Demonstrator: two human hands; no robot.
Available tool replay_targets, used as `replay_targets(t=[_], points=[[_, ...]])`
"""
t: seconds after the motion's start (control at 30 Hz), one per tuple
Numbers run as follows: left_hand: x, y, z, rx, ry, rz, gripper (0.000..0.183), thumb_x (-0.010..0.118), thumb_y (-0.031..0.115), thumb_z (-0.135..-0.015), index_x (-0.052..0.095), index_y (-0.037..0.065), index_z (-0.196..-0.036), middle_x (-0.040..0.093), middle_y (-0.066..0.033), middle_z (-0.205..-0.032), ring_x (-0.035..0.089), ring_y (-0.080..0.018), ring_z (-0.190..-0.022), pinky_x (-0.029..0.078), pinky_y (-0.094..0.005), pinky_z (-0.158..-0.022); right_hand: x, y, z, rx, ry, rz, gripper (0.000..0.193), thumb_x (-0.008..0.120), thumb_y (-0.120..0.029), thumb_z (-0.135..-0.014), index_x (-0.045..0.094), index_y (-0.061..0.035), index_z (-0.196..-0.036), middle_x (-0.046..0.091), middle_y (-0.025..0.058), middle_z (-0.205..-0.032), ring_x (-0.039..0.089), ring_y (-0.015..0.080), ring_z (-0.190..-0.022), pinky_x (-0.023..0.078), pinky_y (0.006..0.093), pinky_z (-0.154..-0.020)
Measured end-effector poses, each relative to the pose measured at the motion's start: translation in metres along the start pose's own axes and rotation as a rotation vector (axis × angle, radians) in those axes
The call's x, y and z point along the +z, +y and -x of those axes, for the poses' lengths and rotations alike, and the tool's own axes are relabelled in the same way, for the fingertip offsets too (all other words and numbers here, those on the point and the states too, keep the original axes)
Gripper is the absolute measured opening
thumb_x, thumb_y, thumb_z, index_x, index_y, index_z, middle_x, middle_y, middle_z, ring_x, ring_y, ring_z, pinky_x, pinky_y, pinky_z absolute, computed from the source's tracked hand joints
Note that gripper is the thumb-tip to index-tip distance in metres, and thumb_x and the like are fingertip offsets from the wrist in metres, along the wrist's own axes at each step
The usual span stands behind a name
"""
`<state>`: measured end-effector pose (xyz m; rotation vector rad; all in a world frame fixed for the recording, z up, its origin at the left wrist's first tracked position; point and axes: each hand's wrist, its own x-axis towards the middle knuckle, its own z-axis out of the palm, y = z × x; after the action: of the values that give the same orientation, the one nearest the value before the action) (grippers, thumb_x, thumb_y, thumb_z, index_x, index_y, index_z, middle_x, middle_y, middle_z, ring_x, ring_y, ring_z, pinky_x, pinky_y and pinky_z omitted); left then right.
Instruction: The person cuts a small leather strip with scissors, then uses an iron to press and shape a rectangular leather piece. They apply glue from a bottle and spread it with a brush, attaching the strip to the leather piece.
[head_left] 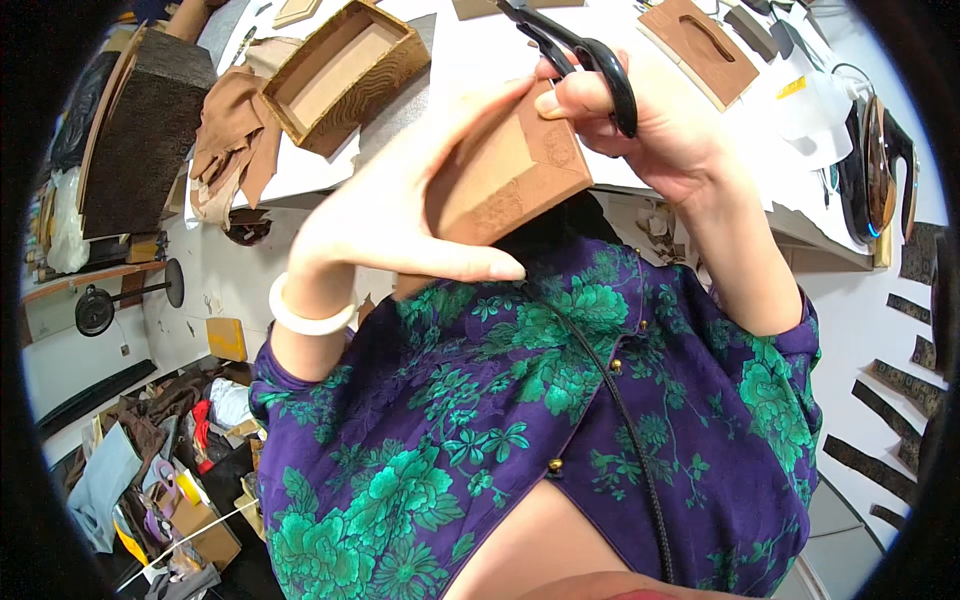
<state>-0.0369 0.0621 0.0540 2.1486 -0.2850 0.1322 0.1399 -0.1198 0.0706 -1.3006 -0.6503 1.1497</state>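
My left hand [385, 205], a pale bangle at its wrist, is wrapped round a tan-brown box [510, 175]. The box is tilted in front of my chest, and darker, rough patches mark its near corner. Black-handled scissors [625, 95] hang in my right hand [660, 130], one handle loop around the back of the fingers. The thumb and fingertips of that hand are pinched at the box's far right edge. Whether they also grip a small piece there, I cannot tell.
An open gold-patterned tray [395, 65] and brown leather scraps [235, 130] lie on the white table at the left. At the far right are a brown board with a curved slot [700, 50] and a translucent bottle [815, 115]. A cluttered heap [170, 480] fills the lower left.
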Motion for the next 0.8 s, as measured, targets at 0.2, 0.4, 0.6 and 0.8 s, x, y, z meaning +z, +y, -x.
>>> replay_targets(t=[0.2,0.4,0.6,0.8], points=[[0.035,0.003,0.018,-0.236,0.332,0.415,0.114,0.094,0.027,-0.069,0.032,0.003,-0.161,0.047,-0.0144,-0.150,0.046,-0.0229,-0.137,0.035,-0.0370,-0.116,-0.025,0.046,0.027,-0.307,0.418,0.438,0.051,0.087,-0.021,-0.084,0.065,0.0012,-0.124,0.072,0.0033,-0.097,0.063,0.0063,-0.085,0.051,0.0219,-0.078],[0.031,0.011,0.029,-0.429,0.448,0.611,0.114,0.087,0.042,-0.065,0.036,0.002,-0.159,0.052,-0.0101,-0.140,0.051,-0.0154,-0.110,0.040,-0.0275,-0.095,-0.061,0.060,0.093,-0.641,0.356,0.904,0.053,0.094,-0.021,-0.074,0.073,0.0018,-0.117,0.057,-0.0005,-0.073,0.050,0.0090,-0.063,0.039,0.0252,-0.060],[0.030,0.005,0.033,-0.415,0.445,0.640,0.110,0.086,0.037,-0.066,0.037,0.002,-0.158,0.052,-0.0107,-0.140,0.051,-0.0189,-0.116,0.040,-0.0306,-0.098,-0.065,0.054,0.112,-0.666,0.241,0.986,0.057,0.095,-0.026,-0.072,0.072,0.0034,-0.115,0.058,0.0028,-0.071,0.052,0.0131,-0.063,0.040,0.0276,-0.059],[0.032,0.008,0.033,-0.437,0.524,0.660,0.115,0.084,0.045,-0.059,0.041,-0.003,-0.154,0.056,-0.0107,-0.131,0.054,-0.0184,-0.111,0.041,-0.0281,-0.094,-0.064,0.049,0.118,-0.667,0.203,1.077,0.058,0.096,-0.021,-0.070,0.070,0.0030,-0.117,0.065,0.0092,-0.081,0.059,0.0175,-0.065,0.046,0.0271,-0.056]])
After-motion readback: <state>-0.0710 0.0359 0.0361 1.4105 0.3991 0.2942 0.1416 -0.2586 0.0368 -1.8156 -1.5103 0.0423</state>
